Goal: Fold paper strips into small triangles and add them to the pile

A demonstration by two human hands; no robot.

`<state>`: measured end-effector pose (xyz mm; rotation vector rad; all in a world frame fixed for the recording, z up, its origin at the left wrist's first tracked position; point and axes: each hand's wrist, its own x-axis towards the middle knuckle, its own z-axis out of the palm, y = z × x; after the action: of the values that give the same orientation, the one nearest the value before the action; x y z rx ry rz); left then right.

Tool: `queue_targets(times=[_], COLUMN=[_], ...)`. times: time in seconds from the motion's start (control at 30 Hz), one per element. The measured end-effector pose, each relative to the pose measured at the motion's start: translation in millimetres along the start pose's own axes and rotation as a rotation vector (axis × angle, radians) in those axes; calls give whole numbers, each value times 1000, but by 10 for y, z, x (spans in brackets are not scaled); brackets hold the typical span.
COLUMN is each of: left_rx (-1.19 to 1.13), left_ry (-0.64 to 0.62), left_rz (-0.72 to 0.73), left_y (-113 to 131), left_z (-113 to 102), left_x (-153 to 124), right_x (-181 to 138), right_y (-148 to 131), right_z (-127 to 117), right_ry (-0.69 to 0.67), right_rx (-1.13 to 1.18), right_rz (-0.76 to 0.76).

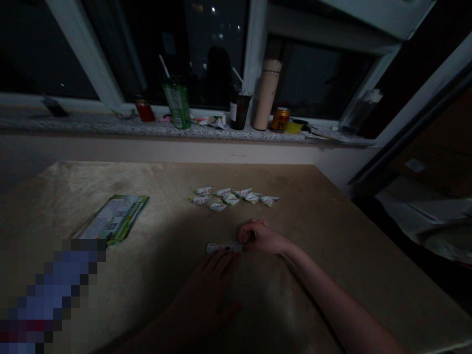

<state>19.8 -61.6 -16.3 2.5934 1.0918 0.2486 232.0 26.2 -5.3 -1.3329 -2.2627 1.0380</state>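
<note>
A narrow, flat printed strip (222, 247), seemingly folded paper or wrapper, lies on the table in front of me. My left hand (212, 278) rests palm down in shadow, its outstretched fingertips on the strip's near edge. At the strip's right end, my right hand (260, 237) has its fingers curled in a pinch on it; the fingertips are partly hidden. Beyond both hands, several small folded printed packets (231, 199) in white and green form two loose rows. To the left sits a pile of flat green-and-white printed wrappers (120, 216).
A tan cover lies over the table (332, 236). Along the granite sill (217, 132) stand a green cup (177, 105), a dark cup with straw (239, 110), a tall pink flask (266, 96), an orange can (280, 119) and a red jar (145, 110). A blurred patch covers the lower left.
</note>
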Motion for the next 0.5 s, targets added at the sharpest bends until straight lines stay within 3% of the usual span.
queue_targets(times=[0.27, 0.5], left_rx=[4, -3], left_ry=[-8, -10], left_rz=[9, 27], left_y=[-9, -4], left_z=[10, -11], left_x=[-5, -7], right_x=[8, 22], right_y=[30, -30], right_z=[21, 39], right_ry=[-4, -2], right_rx=[2, -21], right_rz=[-16, 63])
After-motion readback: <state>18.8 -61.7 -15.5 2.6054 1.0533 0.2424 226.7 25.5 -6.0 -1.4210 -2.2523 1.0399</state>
